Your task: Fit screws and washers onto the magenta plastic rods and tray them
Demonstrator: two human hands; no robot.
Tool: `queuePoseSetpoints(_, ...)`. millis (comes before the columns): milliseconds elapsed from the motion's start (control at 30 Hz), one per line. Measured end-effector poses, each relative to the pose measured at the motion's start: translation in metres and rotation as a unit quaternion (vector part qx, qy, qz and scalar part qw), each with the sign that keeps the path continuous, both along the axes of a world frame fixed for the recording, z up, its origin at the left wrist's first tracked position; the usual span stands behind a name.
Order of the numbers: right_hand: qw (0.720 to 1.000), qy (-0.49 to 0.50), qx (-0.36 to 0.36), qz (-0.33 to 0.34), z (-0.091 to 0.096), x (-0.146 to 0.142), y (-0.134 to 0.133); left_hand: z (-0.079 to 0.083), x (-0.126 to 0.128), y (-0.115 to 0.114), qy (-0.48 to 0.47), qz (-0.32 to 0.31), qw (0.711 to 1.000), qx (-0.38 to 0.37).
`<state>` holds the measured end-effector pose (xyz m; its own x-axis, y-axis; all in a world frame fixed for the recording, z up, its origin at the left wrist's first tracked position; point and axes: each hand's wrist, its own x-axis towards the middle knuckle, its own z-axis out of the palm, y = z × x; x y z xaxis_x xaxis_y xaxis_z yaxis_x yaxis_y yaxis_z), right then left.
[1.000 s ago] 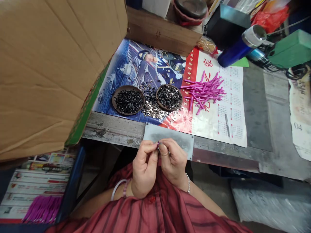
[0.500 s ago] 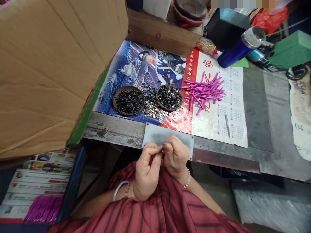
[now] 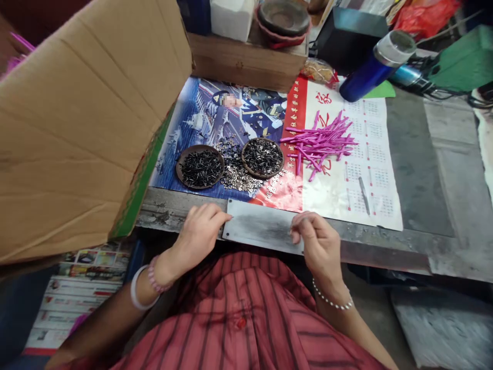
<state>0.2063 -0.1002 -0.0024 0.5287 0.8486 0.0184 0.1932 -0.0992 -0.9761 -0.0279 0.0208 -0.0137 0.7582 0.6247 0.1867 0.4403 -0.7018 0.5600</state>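
My left hand [image 3: 201,231] is at the left end of a grey metal plate [image 3: 262,226] on the table's front edge. Its thumb and forefinger pinch together; a tiny dark speck shows at the tips, too small to name. Over the plate's right end, my right hand [image 3: 319,244] has its fingers curled and pressed together, and whatever they hold is hidden. Beyond the plate lie a round dish of small black pins [image 3: 200,167], a second dish of black and silvery bits [image 3: 263,156], and loose silvery rings [image 3: 239,177] between them. Pink sticks [image 3: 323,141] lie in a heap on the right.
A large cardboard box [image 3: 88,123] stands at the left. At the back are a wooden box [image 3: 246,61], stacked bowls [image 3: 283,23] and a blue flask [image 3: 370,72]. A calendar poster [image 3: 346,205] covers the table, with a slim grey tool [image 3: 364,196] on it.
My hands have moved apart from their meeting point before my chest, the left going left and the right going right. The view has shifted slightly.
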Motion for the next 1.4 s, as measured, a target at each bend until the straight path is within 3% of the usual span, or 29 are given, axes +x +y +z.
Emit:
queuePoseSetpoints(133, 0.999, 0.003, -0.003, 0.043, 0.014, -0.009, -0.014, 0.001, 0.070, -0.014, 0.099, -0.156, 0.981, 0.057)
queuePoseSetpoints(233, 0.999, -0.017, 0.020, 0.039, 0.022, -0.001, -0.023, 0.005, 0.085, -0.019, 0.081, -0.216, 0.973, 0.030)
queuePoseSetpoints(333, 0.998, -0.042, 0.025, 0.028, 0.024, 0.014, -0.033, 0.005, 0.049, -0.003, 0.033, -0.144, 0.989, -0.020)
queuePoseSetpoints(433, 0.996, -0.062, 0.015, 0.062, 0.021, 0.020, -0.034, 0.002, 0.027, 0.008, 0.059, -0.061, 0.996, -0.003)
queuePoseSetpoints(500, 0.990, -0.078, 0.011, 0.116, 0.018, 0.015, -0.028, -0.001, 0.038, 0.001, 0.079, -0.079, 0.994, 0.018)
queuePoseSetpoints(567, 0.984, -0.094, 0.015, 0.152, 0.017, 0.007, -0.021, -0.001, 0.061, -0.012, 0.076, -0.116, 0.990, -0.008)
queuePoseSetpoints(667, 0.984, -0.117, 0.013, 0.135, 0.014, -0.004, -0.016, 0.005, 0.081, -0.026, -0.028, -0.097, 0.982, -0.158)
queuePoseSetpoints(733, 0.984, -0.129, 0.001, 0.124, 0.012, -0.009, -0.016, 0.014, 0.076, -0.030, -0.115, -0.020, 0.944, -0.308)
queuePoseSetpoints(833, 0.980, -0.131, -0.002, 0.147, 0.008, -0.017, -0.014, 0.027, 0.057, -0.035, -0.180, 0.098, 0.844, -0.495)
queuePoseSetpoints(900, 0.980, -0.125, 0.012, 0.157, 0.007, -0.024, -0.009, 0.033, 0.048, -0.040, -0.208, 0.138, 0.791, -0.558)
queuePoseSetpoints(967, 0.979, -0.124, 0.031, 0.156, 0.006, -0.031, -0.003, 0.035, 0.046, -0.047, -0.237, 0.155, 0.758, -0.587)
queuePoseSetpoints(1067, 0.978, -0.145, 0.058, 0.142, 0.006, -0.038, 0.004, 0.032, 0.047, -0.054, -0.270, 0.165, 0.732, -0.604)
queuePoseSetpoints(1233, 0.956, -0.254, 0.091, 0.112, 0.001, -0.048, 0.013, 0.026, 0.045, -0.061, -0.294, 0.170, 0.733, -0.589)
queuePoseSetpoints(1333, 0.928, -0.356, 0.083, 0.073, -0.002, -0.054, 0.016, 0.021, 0.046, -0.068, -0.306, 0.177, 0.728, -0.588)
queuePoseSetpoints(1400, 0.926, -0.365, 0.056, 0.075, -0.003, -0.055, 0.018, 0.018, 0.047, -0.073, -0.318, 0.191, 0.718, -0.589)
